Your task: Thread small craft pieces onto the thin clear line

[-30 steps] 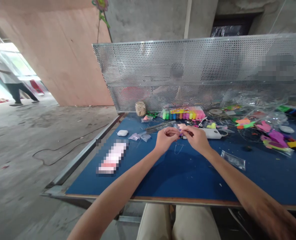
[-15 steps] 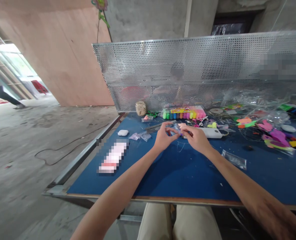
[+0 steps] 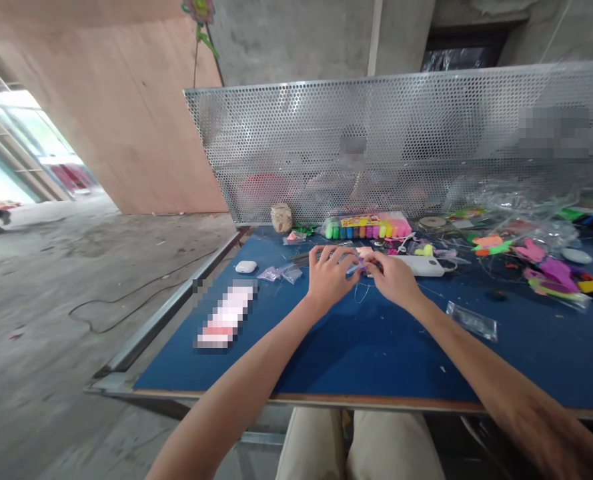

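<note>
- Item in hand: we hold a small purple piece [image 3: 359, 267] pinched between both hands, just above the blue tabletop [image 3: 366, 347], near its far middle.
- Left hand [image 3: 329, 277]: our fingers [image 3: 343, 257] are curled and closed on the left end of the piece; the back of the hand faces the camera.
- Right hand [image 3: 393, 279]: our fingers are closed on the right end of the piece, fingertips almost touching those of the left hand.
- Relation: the piece lies between the two sets of fingertips, so neither hand is nearer; both touch it.
- Long axis: as far as we can tell, it runs left to right, from one hand to the other. The piece is too small for us to say which end leads.
- Thin wire [image 3: 360, 293]: it hangs in a loop below the piece, down toward the tabletop; we cannot tell whether it is threaded through.
- Near by: a white oblong device [image 3: 423, 265] just beyond the right hand; a box of coloured clay sticks [image 3: 369, 227] farther back, against the perforated metal screen [image 3: 401, 133]; a clear packet [image 3: 472, 321] to the right of our right forearm.
</note>
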{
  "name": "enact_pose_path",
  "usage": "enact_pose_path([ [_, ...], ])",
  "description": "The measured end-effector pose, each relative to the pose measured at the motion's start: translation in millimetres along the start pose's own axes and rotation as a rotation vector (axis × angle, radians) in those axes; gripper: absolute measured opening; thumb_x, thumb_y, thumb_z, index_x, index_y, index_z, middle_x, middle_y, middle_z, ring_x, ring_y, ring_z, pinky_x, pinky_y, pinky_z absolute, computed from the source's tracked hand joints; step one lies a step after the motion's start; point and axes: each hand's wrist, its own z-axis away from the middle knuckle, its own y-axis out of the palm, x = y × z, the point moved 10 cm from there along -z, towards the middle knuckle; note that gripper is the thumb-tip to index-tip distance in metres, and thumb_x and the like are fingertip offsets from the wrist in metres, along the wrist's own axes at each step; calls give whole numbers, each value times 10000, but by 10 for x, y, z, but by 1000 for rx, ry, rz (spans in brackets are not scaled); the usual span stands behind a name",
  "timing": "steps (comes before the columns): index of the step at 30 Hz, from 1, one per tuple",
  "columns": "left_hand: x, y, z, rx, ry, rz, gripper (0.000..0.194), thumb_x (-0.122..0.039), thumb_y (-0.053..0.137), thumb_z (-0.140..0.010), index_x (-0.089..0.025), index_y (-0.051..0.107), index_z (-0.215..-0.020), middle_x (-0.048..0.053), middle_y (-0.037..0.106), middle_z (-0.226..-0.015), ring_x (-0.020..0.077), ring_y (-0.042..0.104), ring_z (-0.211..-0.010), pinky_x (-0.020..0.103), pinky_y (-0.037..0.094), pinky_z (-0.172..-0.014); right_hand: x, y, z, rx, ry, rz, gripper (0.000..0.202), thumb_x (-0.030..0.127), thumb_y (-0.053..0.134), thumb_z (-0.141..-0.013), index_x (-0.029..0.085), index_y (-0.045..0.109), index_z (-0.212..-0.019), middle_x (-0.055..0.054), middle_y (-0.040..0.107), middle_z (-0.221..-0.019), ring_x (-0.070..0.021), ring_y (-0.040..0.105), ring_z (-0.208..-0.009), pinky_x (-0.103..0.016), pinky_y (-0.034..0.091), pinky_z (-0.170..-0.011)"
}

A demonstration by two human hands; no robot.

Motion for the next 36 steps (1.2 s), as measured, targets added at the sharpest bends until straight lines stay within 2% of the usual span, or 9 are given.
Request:
enact_pose_path([
  [5,4,17,-11,34,-34,6,108,-298,623,-877,-263,660,-972,37,692,-1141,245,564,-1125,451,331,-1045,20,7,4,8,2,-31,155,301,515,-941,261,658,-986,-10,753,-826,-228,697,-772,-292,428,-655],
  [15,5,32,-29,63,-61,113,142,-278,596,-887,-278,667,-1010,33,689,-1150,262,546,-1162,475,310,-1071,56,-94,-6,-85,-68,53,216,329,487,-960,266,682,-1030,-22,754,-770,-237,691,-695,-294,387,-577],
  [22,24,82,-24,91,-96,170,123,-259,581,-906,-258,666,-995,26,679,-1163,221,547,-1150,418,362,-1023,52,-100,8,-78,-76,70,215,341,486,-969,270,672,-1048,-18,751,-772,-233,690,-698,-288,391,-590],
  [30,15,94,-58,149,-50,127,163,-307,514,-965,-236,657,-1000,39,674,-1160,212,578,-1080,384,397,-896,110,-107,38,-110,-156,119,231,354,470,-987,257,660,-1075,-27,764,-857,-224,704,-723,-282,398,-609],
  [36,-58,43,-79,164,20,44,187,-275,476,-977,-234,645,-1047,60,668,-1164,238,575,-1069,414,375,-904,153,-121,42,-119,-167,159,239,370,470,-991,254,667,-1061,-30,771,-869,-226,710,-727,-283,383,-596],
])
